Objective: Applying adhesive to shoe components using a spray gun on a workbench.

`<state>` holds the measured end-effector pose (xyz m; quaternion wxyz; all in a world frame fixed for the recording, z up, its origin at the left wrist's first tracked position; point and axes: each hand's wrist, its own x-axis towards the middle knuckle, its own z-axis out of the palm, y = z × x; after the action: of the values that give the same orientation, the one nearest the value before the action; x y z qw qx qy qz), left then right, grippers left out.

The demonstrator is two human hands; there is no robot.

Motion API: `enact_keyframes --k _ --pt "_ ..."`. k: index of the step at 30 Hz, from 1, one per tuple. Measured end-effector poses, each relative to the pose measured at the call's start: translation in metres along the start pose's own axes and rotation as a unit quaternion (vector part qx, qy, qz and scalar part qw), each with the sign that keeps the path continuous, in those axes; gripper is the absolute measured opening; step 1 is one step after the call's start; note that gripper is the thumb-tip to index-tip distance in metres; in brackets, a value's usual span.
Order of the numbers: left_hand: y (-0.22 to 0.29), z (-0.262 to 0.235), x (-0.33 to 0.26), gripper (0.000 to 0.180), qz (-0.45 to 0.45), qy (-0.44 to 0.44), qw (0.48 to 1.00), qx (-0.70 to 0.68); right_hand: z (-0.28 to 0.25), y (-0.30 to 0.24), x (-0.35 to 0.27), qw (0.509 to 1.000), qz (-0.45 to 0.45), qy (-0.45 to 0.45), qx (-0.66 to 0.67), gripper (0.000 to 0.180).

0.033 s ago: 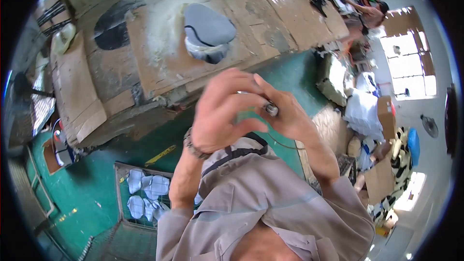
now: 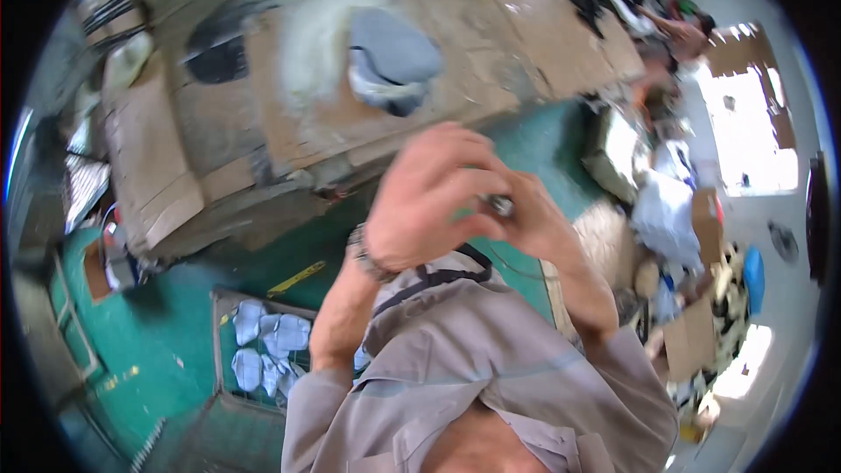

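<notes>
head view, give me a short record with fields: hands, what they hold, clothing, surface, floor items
left hand: raised, fingers curled toward the right hand
right hand: raised, meeting the left
held: small shiny object pinched between both hands; kind too blurred to tell
wrist: band on the left wrist
clothing: grey shirt
surface: cardboard sheets with a grey-blue cloth on top
floor: green, crate of pale blue pieces

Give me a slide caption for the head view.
Both hands, left and right, pinch a small metal piece above grey cloth.
</notes>
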<state>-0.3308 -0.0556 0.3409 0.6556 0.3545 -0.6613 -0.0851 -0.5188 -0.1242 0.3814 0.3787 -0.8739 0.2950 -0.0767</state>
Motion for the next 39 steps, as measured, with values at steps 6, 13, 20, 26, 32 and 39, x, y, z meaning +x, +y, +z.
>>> enact_keyframes --k 6,13,20,26,32,39 --pt "0.004 0.031 -0.018 0.036 0.041 -0.011 0.999 -0.015 0.016 0.05 -0.057 0.997 0.032 0.062 0.043 0.031" --pt "-0.006 0.069 -0.027 0.028 0.096 0.095 0.988 0.077 0.005 0.053 -0.037 0.993 0.006 0.059 0.099 0.037" --pt "-0.007 0.054 -0.011 0.042 0.025 0.055 0.998 0.006 0.001 0.069 -0.036 0.996 0.03 0.058 0.065 0.032" --pt "-0.024 0.077 0.002 0.035 0.079 0.006 0.997 -0.011 -0.021 0.041 -0.024 0.995 0.05 0.055 0.059 0.035" --pt "-0.001 0.085 0.017 0.04 0.107 -0.032 0.991 0.074 -0.029 0.023 -0.029 0.968 -0.096 0.227 -0.046 0.052" --pt "0.006 0.078 0.026 0.04 0.18 -0.028 0.979 0.087 -0.024 0.035 -0.039 0.942 -0.076 0.274 -0.176 0.056"
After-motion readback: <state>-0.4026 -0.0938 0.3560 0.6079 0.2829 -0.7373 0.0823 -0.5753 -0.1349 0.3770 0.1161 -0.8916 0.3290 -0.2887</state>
